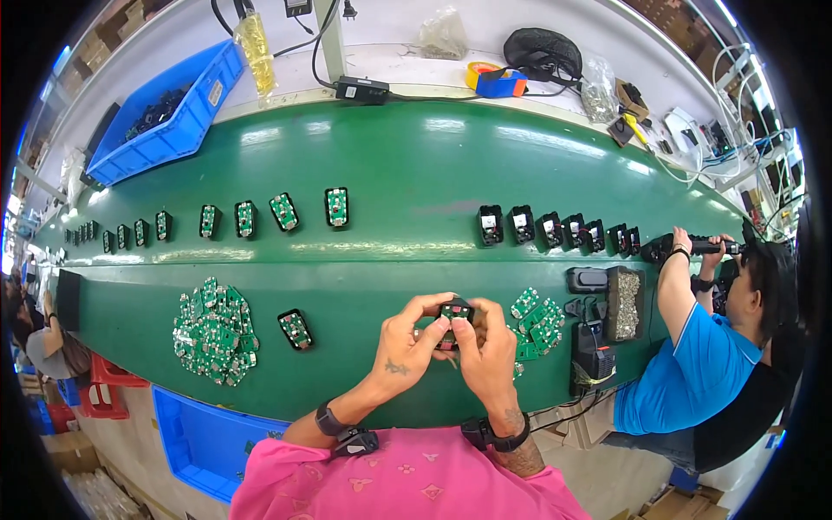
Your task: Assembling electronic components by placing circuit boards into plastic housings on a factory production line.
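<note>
Pinching a small black housing (454,310) between thumbs and fingertips, left hand (409,342) and right hand (487,351) grasp it together above the green belt (407,173); loose green boards (536,319) at three o'clock.

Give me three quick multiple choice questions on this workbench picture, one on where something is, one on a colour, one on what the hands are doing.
1. Where does the big pile of green circuit boards lie?
A. left of the hands
B. right beside the co-worker
C. in the blue bin

2. What colour is the conveyor belt?
A. grey
B. green
C. red

3. How do the left hand and right hand stand?
A. flat on the belt
B. apart, both empty
C. together, pinching a small black housing

Answers: 1 A, the pile sits on the belt's left; 2 B, its surface is green; 3 C, both hands' fingers grip it.
</note>
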`<action>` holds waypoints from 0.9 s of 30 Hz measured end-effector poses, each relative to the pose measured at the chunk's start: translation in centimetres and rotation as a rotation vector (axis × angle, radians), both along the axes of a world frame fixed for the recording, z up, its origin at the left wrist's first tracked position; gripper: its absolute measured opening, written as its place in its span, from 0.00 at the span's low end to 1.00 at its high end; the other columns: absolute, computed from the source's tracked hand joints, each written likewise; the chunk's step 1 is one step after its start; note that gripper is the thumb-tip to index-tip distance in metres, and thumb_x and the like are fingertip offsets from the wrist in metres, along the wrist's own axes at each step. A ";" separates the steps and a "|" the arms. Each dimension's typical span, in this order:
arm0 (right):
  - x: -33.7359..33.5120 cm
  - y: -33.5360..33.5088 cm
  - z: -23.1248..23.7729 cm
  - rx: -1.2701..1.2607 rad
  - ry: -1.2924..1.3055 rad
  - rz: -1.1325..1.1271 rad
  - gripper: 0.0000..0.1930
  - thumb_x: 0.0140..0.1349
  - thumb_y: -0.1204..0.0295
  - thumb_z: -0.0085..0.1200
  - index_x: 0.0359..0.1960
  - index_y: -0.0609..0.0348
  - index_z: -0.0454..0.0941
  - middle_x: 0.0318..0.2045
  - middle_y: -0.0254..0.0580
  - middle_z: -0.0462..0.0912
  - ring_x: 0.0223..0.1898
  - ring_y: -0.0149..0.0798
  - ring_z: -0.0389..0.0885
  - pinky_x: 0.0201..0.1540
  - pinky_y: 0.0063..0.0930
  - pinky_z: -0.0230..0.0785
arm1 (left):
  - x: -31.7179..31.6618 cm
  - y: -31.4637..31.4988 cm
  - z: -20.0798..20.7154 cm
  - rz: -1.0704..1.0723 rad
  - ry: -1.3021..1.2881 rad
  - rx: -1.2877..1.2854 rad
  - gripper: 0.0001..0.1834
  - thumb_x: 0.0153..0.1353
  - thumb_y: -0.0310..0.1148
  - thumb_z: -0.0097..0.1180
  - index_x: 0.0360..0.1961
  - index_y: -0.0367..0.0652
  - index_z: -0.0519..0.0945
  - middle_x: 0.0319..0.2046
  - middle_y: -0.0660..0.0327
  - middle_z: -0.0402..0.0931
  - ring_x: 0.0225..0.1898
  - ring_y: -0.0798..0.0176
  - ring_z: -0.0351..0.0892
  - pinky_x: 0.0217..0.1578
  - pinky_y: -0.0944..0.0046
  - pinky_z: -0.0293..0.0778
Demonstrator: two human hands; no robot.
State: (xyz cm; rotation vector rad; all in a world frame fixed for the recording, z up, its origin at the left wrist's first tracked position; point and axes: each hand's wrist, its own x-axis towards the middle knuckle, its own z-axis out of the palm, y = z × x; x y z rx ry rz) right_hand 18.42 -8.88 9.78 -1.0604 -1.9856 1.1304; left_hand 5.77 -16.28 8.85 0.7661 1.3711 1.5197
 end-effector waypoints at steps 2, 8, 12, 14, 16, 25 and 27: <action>0.0 0.0 0.1 -0.140 0.101 -0.003 0.12 0.69 0.70 0.55 0.49 0.63 0.77 0.24 0.49 0.81 0.22 0.47 0.80 0.26 0.36 0.72 | 0.2 0.1 0.0 -0.001 -0.014 -0.004 0.19 0.70 0.27 0.52 0.61 0.38 0.72 0.49 0.51 0.78 0.38 0.64 0.84 0.32 0.67 0.86; -0.3 -0.1 -0.3 0.047 0.070 0.112 0.16 0.71 0.74 0.48 0.59 0.62 0.72 0.38 0.56 0.83 0.35 0.55 0.84 0.35 0.42 0.76 | 0.3 0.1 -0.2 0.029 0.115 0.045 0.17 0.71 0.26 0.50 0.59 0.37 0.71 0.47 0.51 0.79 0.37 0.64 0.84 0.32 0.67 0.86; -0.2 0.0 -0.6 0.142 0.035 0.143 0.15 0.73 0.74 0.47 0.58 0.63 0.73 0.47 0.52 0.83 0.43 0.45 0.85 0.44 0.35 0.77 | 0.8 0.0 -1.1 0.074 0.107 0.122 0.16 0.71 0.25 0.50 0.58 0.36 0.72 0.44 0.51 0.81 0.36 0.64 0.85 0.31 0.66 0.86; -0.7 0.0 -0.8 0.124 0.030 0.153 0.14 0.73 0.74 0.47 0.57 0.63 0.74 0.49 0.52 0.83 0.44 0.46 0.85 0.45 0.35 0.77 | 0.5 -0.2 -1.2 0.117 0.150 0.162 0.15 0.71 0.25 0.51 0.58 0.35 0.72 0.42 0.51 0.82 0.35 0.63 0.86 0.30 0.66 0.85; -1.8 0.1 -1.0 0.149 0.113 0.140 0.13 0.72 0.73 0.48 0.55 0.62 0.75 0.44 0.51 0.84 0.41 0.46 0.86 0.43 0.34 0.77 | -0.1 -0.4 -0.9 0.138 0.166 0.100 0.15 0.71 0.24 0.50 0.58 0.36 0.71 0.48 0.50 0.80 0.39 0.64 0.84 0.31 0.66 0.86; -9.3 6.0 -3.7 -0.159 0.003 0.293 0.13 0.71 0.72 0.49 0.55 0.57 0.77 0.31 0.46 0.85 0.29 0.35 0.86 0.28 0.30 0.78 | -11.7 -1.9 -0.1 0.206 1.137 -0.105 0.31 0.59 0.39 0.64 0.63 0.40 0.72 0.58 0.42 0.74 0.51 0.44 0.82 0.50 0.53 0.79; -12.1 8.6 -4.6 -0.176 -0.008 0.250 0.14 0.70 0.71 0.51 0.55 0.57 0.77 0.30 0.48 0.85 0.32 0.37 0.87 0.29 0.32 0.79 | -16.6 -1.6 1.7 0.275 1.326 -0.440 0.46 0.52 0.36 0.71 0.71 0.43 0.60 0.69 0.44 0.58 0.57 0.36 0.76 0.54 0.48 0.77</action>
